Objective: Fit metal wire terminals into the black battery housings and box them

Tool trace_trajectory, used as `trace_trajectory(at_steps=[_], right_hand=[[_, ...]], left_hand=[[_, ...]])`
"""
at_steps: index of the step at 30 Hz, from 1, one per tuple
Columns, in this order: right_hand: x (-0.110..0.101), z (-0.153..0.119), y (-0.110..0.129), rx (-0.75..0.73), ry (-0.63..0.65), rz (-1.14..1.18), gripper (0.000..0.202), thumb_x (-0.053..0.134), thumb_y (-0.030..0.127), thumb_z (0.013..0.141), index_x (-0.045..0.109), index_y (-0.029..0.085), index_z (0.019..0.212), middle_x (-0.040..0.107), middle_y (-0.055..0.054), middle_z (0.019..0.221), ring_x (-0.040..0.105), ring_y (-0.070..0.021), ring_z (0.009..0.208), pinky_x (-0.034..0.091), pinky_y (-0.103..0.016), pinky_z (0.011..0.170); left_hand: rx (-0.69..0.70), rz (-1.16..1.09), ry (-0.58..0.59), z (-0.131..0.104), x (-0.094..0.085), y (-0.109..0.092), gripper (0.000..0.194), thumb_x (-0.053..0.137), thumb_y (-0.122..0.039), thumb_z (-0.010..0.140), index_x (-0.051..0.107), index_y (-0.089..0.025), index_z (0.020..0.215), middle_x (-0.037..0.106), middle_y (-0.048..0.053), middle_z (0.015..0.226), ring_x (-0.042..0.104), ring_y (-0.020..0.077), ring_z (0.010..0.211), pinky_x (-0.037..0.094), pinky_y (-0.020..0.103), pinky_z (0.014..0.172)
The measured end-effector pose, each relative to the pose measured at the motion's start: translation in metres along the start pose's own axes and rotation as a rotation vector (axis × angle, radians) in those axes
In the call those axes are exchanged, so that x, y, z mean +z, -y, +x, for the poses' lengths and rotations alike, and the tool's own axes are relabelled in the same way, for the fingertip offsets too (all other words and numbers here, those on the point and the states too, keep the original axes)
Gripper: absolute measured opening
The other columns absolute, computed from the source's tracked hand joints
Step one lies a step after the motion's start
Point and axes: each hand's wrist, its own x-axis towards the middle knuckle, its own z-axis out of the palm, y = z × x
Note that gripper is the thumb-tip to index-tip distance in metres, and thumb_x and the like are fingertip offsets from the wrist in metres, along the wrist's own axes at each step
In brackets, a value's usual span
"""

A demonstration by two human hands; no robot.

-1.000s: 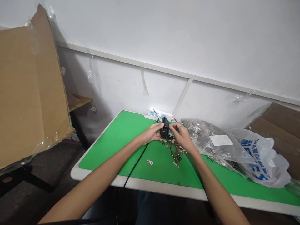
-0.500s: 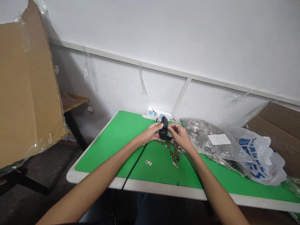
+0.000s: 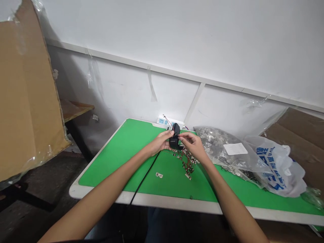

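Observation:
My left hand [image 3: 160, 142] grips a small black plastic device [image 3: 174, 143] from its left side, thumb across the front, above the far part of the green table. Light lettering marks its lower half. A thin red and black wire pair [image 3: 167, 120] sticks up from it, with a tiny piece at the far end. My right hand [image 3: 191, 143] is closed in a pinch against the device's right side; what lies between the fingertips is too small to make out. Below sits a loose pile of small metal parts with red wires [image 3: 187, 163]. Two little flat pieces [image 3: 159, 175] lie nearer me.
Behind the hands, a white power strip [image 3: 162, 120] stands against the wall. A black cable [image 3: 144, 179] crosses the green table [image 3: 111, 158]. To the right are a clear bag of metal parts [image 3: 215, 141] and a white plastic bag [image 3: 286, 172]. Large cardboard [image 3: 27, 94] stands left.
The device and both hands have shifted slightly left in the picture, along with the whole view. My right fingertips have moved toward the device's middle, and the device's upper part looks turned.

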Motion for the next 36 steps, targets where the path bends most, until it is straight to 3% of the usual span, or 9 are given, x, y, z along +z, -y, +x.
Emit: trace_trajectory(at_steps=[10, 17, 21, 27, 36], right_hand=[[0.007, 0.002, -0.005, -0.169, -0.129, -0.04, 0.028, 0.073, 0.051, 0.093, 0.074, 0.023, 0.091, 0.078, -0.005, 0.09, 0.073, -0.0199, 0.081, 0.063, -0.036, 0.074], [0.006, -0.003, 0.007, -0.538, -0.17, -0.303, 0.007, 0.067, 0.027, 0.099, 0.073, 0.026, 0.097, 0.079, -0.006, 0.093, 0.075, -0.0228, 0.093, 0.063, -0.044, 0.085], [0.008, -0.004, 0.009, -0.686, -0.191, -0.416, 0.011, 0.066, 0.018, 0.099, 0.071, 0.026, 0.104, 0.08, -0.006, 0.096, 0.076, -0.0231, 0.095, 0.064, -0.043, 0.085], [0.01, -0.007, 0.005, -0.674, -0.21, -0.496, 0.014, 0.063, 0.016, 0.101, 0.069, 0.025, 0.109, 0.079, -0.007, 0.098, 0.076, -0.0233, 0.097, 0.064, -0.041, 0.085], [0.014, -0.01, 0.006, -0.616, -0.224, -0.449, 0.013, 0.062, 0.021, 0.101, 0.073, 0.027, 0.104, 0.08, -0.007, 0.094, 0.077, -0.0247, 0.096, 0.064, -0.045, 0.086]], left_hand=[[0.02, -0.039, 0.025, 0.0, 0.002, 0.0, 0.054, 0.084, -0.055, 0.083, 0.069, -0.014, 0.114, 0.076, 0.008, 0.091, 0.071, 0.0155, 0.066, 0.059, 0.025, 0.059], [0.113, -0.031, 0.024, -0.001, 0.002, 0.0, 0.056, 0.079, -0.061, 0.085, 0.074, -0.013, 0.114, 0.074, 0.007, 0.083, 0.066, 0.0145, 0.062, 0.052, 0.023, 0.054], [0.131, -0.001, -0.008, 0.0, 0.004, 0.003, 0.064, 0.07, -0.07, 0.089, 0.075, -0.013, 0.119, 0.077, 0.009, 0.089, 0.071, 0.0196, 0.074, 0.057, 0.028, 0.066], [0.146, -0.007, -0.002, -0.002, 0.01, 0.002, 0.071, 0.075, -0.072, 0.084, 0.073, -0.014, 0.125, 0.08, 0.012, 0.107, 0.075, 0.0278, 0.098, 0.061, 0.034, 0.08], [0.169, -0.028, -0.015, -0.004, 0.012, -0.001, 0.068, 0.077, -0.068, 0.085, 0.072, -0.015, 0.127, 0.079, 0.011, 0.11, 0.073, 0.0295, 0.105, 0.06, 0.039, 0.091]])
